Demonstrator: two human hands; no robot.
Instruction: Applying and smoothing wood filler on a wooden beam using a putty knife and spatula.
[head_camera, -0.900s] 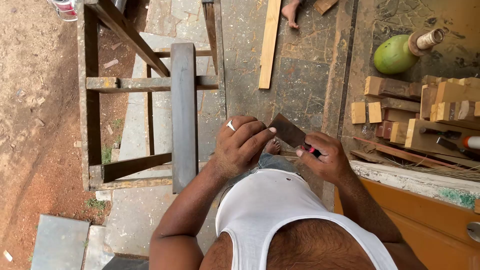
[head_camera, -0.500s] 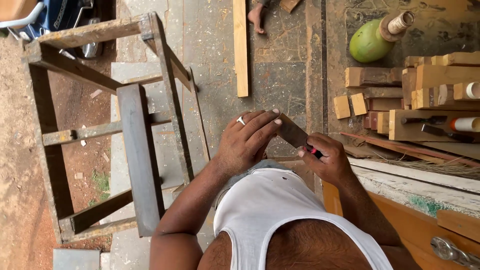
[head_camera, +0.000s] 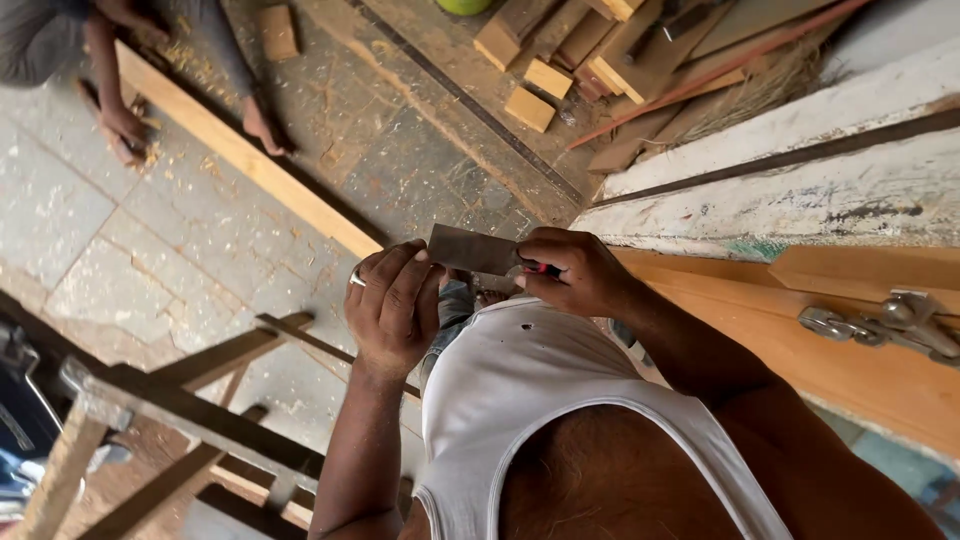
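Note:
A flat grey metal blade (head_camera: 470, 249) with a red handle end is held in front of my chest. My right hand (head_camera: 575, 272) is closed around the red handle. My left hand (head_camera: 392, 303), with a ring on one finger, rests its fingertips on the blade's left edge. Below the hands lies my white sleeveless shirt (head_camera: 560, 400). Part of the blade is hidden behind my fingers.
A long pale plank (head_camera: 240, 155) lies on the stone floor, with another person's feet (head_camera: 125, 130) beside it at top left. Wood blocks (head_camera: 530, 105) are piled at top centre. A dark wooden frame (head_camera: 180, 420) stands lower left. An orange door with a metal latch (head_camera: 880, 325) is at right.
The view has swung and tilted: the wooden frame moved from the left to the lower left, and the plank and another person's feet came into view. Both hands keep hold of the blade.

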